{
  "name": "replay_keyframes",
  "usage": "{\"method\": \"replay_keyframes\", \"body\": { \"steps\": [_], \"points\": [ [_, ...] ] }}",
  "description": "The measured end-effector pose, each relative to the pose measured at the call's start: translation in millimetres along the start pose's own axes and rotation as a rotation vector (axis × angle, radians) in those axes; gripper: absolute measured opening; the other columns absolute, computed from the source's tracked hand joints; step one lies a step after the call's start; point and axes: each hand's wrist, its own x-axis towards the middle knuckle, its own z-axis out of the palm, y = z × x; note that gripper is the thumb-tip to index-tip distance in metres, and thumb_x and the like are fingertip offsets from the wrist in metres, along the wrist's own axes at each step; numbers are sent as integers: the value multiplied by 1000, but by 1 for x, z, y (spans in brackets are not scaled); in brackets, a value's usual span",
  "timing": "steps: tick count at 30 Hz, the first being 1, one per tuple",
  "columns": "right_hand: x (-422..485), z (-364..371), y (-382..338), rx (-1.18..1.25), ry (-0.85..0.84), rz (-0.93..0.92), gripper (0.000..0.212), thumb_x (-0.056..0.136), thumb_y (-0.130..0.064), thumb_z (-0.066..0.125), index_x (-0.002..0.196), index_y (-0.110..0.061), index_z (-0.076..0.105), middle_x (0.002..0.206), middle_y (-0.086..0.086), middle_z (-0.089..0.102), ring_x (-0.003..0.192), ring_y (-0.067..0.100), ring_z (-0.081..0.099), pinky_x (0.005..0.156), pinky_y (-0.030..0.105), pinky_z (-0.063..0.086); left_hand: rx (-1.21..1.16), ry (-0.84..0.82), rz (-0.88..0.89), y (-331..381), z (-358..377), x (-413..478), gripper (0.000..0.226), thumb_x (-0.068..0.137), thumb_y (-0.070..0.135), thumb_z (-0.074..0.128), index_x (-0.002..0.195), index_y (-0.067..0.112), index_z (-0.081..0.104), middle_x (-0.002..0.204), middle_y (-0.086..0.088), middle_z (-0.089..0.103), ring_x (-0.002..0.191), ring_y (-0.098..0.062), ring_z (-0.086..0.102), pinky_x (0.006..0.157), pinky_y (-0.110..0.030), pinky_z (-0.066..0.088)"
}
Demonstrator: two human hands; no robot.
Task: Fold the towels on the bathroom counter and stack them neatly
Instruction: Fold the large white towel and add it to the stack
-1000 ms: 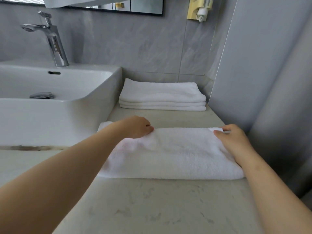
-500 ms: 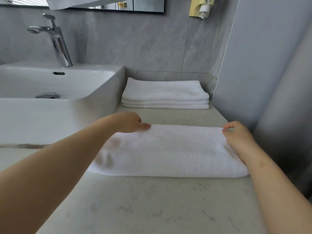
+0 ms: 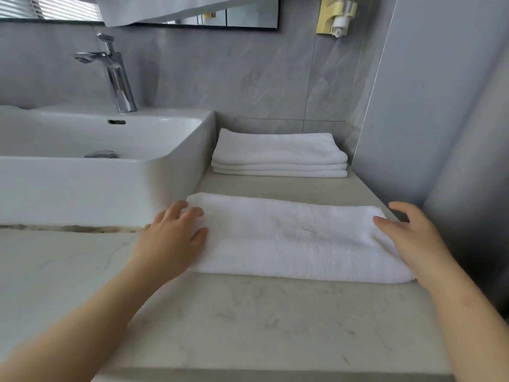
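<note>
Two relaxed hands, left hand [image 3: 172, 241] and right hand [image 3: 410, 238], grip holding nothing, rest flat on the folded white towel [image 3: 292, 238]: soft, light, floppy, best lifted from both short ends.

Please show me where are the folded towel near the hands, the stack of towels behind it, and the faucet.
folded towel [image 3: 289, 238], head view, middle of its top face.
stack of towels [image 3: 278, 148], head view, top towel's upper face.
faucet [image 3: 118, 78], head view, upright chrome body.

Folded white towel [image 3: 289, 238]; towel stack [image 3: 278, 155] behind.
</note>
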Motion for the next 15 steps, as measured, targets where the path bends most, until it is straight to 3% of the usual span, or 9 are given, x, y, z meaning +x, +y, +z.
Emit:
{"method": "replay_keyframes", "body": {
  "steps": [4, 8, 12, 15],
  "points": [
    [-24, -5, 8, 53, 111, -7, 37, 82, -25, 66, 116, -34, 55, 84, -10, 59, 80, 12, 55, 72, 33, 41, -261, 10, -199, -11, -7, -17, 30, 89, 35, 53, 119, 27, 54, 124, -6, 51, 111, -31, 50, 95, -39, 39],
    [-43, -3, 11, 18, 93, -66, 27, 80, -23, 68, 102, -35, 57, 86, -6, 59, 79, 13, 56, 62, 29, 40, -403, 24, -220, -9, -5, -16, 21, 88, 29, 58, 109, 26, 58, 102, -5, 57, 98, -29, 53, 83, -34, 41],
    [-49, -3, 12, 1, 126, -72, 24, 80, -14, 64, 92, -33, 55, 88, -2, 58, 74, 12, 54, 58, 28, 39, -513, 73, -256, -10, -4, -16, 9, 87, 20, 55, 94, 26, 57, 84, -2, 58, 78, -23, 52, 66, -29, 34],
    [-50, -1, 11, -32, 140, -67, 22, 79, -8, 60, 90, -27, 55, 82, 0, 55, 66, 13, 49, 56, 27, 37, -418, 31, -290, -6, -7, -18, 12, 83, 18, 53, 83, 30, 56, 75, 4, 56, 86, -26, 55, 70, -30, 36]
  ]
}}
